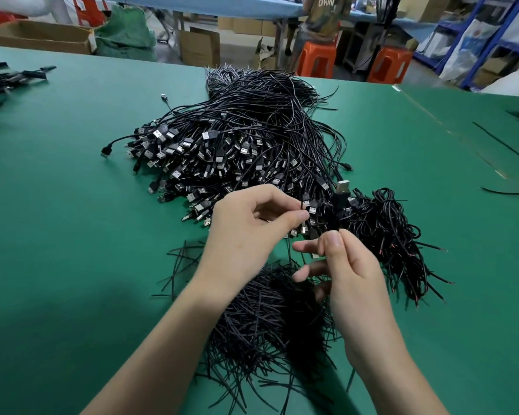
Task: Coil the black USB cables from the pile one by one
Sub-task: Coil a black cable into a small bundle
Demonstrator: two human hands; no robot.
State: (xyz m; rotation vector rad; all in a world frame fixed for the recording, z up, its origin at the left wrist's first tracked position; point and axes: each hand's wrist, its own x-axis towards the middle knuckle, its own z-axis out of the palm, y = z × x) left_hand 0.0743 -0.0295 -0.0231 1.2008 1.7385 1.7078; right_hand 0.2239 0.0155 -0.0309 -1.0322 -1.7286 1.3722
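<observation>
Hands close together over the near edge of the pile (246,139) of black USB cables. Left hand (246,232) with fingers curled, thumb and forefinger pinching a USB cable (307,211) just behind its silver plug. Right hand (348,265) with thumb and forefinger pressed together on a thin black strand (327,227), hard to trace further; other three fingers loosely spread toward the left. Just beneath both wrists, a heap of short black ties (267,319). Touching the pile's right end, beside the right hand, a bundle of coiled cables (384,229) with bare red-tipped ends. All resting on a green table (72,235). Farther out: stray cables (9,76) at far left, one loose cable (504,145) at right. Beyond the table edge, a cardboard box (39,35), two orange stools (316,59), a standing person (327,16) and blue shelving (477,40).
</observation>
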